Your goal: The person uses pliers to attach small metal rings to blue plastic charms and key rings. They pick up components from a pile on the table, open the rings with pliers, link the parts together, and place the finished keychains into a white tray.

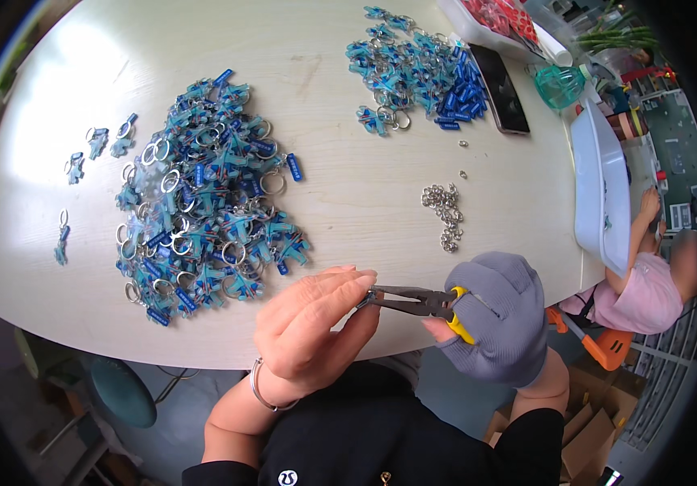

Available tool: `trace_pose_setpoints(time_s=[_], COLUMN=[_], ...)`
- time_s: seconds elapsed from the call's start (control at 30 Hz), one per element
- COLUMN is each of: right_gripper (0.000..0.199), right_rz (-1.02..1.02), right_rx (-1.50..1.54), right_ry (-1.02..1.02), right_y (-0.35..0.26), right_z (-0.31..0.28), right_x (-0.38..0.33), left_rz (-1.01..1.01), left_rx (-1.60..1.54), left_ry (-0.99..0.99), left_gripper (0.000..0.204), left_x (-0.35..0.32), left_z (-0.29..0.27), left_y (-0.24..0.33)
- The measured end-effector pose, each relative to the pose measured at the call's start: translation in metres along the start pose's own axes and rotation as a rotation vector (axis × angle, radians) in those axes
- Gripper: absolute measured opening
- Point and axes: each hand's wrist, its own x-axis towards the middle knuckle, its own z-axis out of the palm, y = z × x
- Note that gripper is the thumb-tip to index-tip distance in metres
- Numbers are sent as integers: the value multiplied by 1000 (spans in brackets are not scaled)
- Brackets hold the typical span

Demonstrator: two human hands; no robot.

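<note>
My right hand (pixel 498 316), in a grey fingerless glove, grips yellow-handled needle-nose pliers (pixel 417 300) near the table's front edge. The jaws reach left to the fingertips of my left hand (pixel 308 324), which is bare and pinched closed. A small dark piece shows between those fingertips at the plier tips; its kind is mostly hidden. Just beyond my left hand lies a large heap of blue keychains (pixel 211 194) with silver rings. Past my right hand sits a small pile of metal jump rings (pixel 446 212), with a few loose ones farther off.
At the far side lie more blue charms (pixel 401 65), a bunch of dark blue tags (pixel 463 93) and a phone (pixel 501 89). Several single keychains (pixel 97 142) lie at the left. A light blue bin (pixel 599 186) stands at the right edge; beyond it sits a person in pink (pixel 640 296).
</note>
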Motion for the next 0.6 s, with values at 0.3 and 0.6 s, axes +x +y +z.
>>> trace_pose_setpoints(time_s=[0.3, 0.6], right_gripper=[29, 33], right_rz=[-45, -15], right_rx=[-97, -209], right_ry=[17, 25], right_y=[-4, -7], right_z=[5, 7], right_x=[-8, -6], left_rz=[62, 33], left_rx=[44, 116], left_ry=[-33, -35], left_gripper=[35, 37], left_x=[2, 3], left_z=[-3, -3], left_y=[0, 3])
